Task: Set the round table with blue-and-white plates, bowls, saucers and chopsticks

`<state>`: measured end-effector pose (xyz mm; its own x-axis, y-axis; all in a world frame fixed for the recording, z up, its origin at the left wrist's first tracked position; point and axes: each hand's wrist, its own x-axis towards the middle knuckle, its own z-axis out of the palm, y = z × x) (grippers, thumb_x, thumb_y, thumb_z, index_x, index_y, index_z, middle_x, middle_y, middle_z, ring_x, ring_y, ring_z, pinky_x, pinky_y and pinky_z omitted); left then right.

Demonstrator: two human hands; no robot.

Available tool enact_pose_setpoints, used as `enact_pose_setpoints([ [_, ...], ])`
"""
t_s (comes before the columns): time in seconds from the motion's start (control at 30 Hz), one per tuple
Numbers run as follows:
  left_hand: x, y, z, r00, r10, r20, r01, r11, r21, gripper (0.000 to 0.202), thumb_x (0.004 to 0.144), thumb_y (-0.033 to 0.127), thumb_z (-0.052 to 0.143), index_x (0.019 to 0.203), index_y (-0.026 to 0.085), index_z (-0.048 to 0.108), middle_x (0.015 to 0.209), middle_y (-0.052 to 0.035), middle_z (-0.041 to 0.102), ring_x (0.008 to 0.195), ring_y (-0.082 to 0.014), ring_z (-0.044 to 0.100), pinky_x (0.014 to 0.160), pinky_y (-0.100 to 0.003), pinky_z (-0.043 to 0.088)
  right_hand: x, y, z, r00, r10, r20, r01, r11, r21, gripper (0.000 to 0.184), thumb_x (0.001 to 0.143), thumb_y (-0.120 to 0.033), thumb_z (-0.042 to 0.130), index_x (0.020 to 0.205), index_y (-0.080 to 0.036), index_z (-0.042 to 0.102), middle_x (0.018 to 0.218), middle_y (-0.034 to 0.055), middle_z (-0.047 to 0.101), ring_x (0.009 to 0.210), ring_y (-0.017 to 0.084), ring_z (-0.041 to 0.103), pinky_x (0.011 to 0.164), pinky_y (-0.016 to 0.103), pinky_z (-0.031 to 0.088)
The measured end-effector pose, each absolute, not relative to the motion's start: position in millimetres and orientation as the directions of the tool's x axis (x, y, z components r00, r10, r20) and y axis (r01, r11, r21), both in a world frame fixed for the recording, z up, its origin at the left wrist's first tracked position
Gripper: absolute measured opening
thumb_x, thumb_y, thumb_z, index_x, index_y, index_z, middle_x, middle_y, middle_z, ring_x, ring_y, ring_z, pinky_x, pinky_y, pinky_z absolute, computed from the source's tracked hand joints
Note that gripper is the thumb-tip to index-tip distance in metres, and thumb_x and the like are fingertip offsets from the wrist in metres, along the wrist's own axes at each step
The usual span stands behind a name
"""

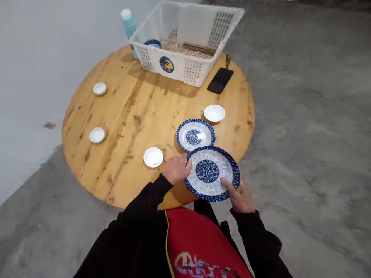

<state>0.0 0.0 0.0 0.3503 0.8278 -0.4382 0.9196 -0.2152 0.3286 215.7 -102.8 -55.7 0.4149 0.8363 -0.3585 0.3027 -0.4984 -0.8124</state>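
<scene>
Nearer plate (207, 172) being handled, rim being gripped by left hand (177, 168) and right hand (242, 196); steadiness seemingly being called for.

A round wooden table (130, 116) with knots and dark streaks carries everything. Toward its far side stands a white plastic basket (174, 65). A light-blue bottle (129, 29) with a white cap stands just left of the basket, and a black phone (220, 80) lies just right of it. Nearer than the basket, toward its right, are a white bowl (215, 113) and a blue-rimmed plate (193, 135). Three more small bowls (153, 157) sit left of and nearer than the basket.
</scene>
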Motion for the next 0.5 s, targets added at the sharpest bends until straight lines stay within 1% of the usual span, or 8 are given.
enact_pose_setpoints([
  [0.07,3.2,11.4,-0.9,0.321,0.846,-0.426,0.925,-0.182,0.334,0.034,0.105,0.034,0.036,0.113,0.012,0.061,0.104,-0.0179,0.077,0.101,-0.0346,0.073,0.084,-0.038,0.049,220.9,-82.9,-54.5,0.386,0.862,-0.328,0.320,-0.458,-0.829,0.049,0.069,-0.063,0.065,0.087,-0.018,0.070,0.100,0.0176,0.079,0.102,0.040,0.071,0.087,0.046,0.055],
  [0.17,7.6,29.2,-4.1,0.268,0.872,-0.409,0.931,-0.124,0.344,0.033,0.105,0.035,0.038,0.113,0.013,0.062,0.104,-0.0173,0.076,0.102,-0.0343,0.073,0.086,-0.038,0.049,228.0,-53.1,-54.0,0.354,0.887,-0.296,0.351,-0.420,-0.837,0.048,0.069,-0.062,0.064,0.087,-0.018,0.070,0.099,0.0169,0.078,0.101,0.038,0.070,0.086,0.044,0.055],
  [0.3,12.8,53.5,-11.2,0.187,0.897,-0.401,0.940,-0.045,0.338,0.036,0.105,0.036,0.038,0.118,0.013,0.062,0.106,-0.0169,0.076,0.106,-0.0335,0.072,0.087,-0.037,0.050,236.8,-17.1,-55.8,0.332,0.901,-0.281,0.403,-0.404,-0.821,0.049,0.068,-0.063,0.064,0.089,-0.018,0.070,0.091,0.0151,0.077,0.093,0.036,0.069,0.080,0.042,0.054],
  [0.4,15.9,71.0,-16.1,0.133,0.903,-0.408,0.947,0.006,0.322,0.038,0.105,0.037,0.037,0.123,0.013,0.060,0.109,-0.0160,0.077,0.107,-0.0323,0.072,0.088,-0.036,0.050,242.3,5.3,-58.6,0.280,0.920,-0.273,0.441,-0.376,-0.815,0.048,0.070,-0.062,0.062,0.090,-0.019,0.068,0.088,0.0128,0.075,0.088,0.032,0.068,0.077,0.040,0.052],
  [0.5,17.8,85.8,-20.5,0.088,0.903,-0.421,0.949,0.053,0.312,0.041,0.106,0.038,0.036,0.129,0.013,0.058,0.111,-0.0158,0.077,0.109,-0.0319,0.072,0.090,-0.036,0.049,246.8,24.6,-63.9,0.226,0.935,-0.272,0.492,-0.351,-0.797,0.042,0.072,-0.063,0.059,0.081,-0.021,0.062,0.076,0.0089,0.070,0.076,0.028,0.063,0.069,0.037,0.048],
])
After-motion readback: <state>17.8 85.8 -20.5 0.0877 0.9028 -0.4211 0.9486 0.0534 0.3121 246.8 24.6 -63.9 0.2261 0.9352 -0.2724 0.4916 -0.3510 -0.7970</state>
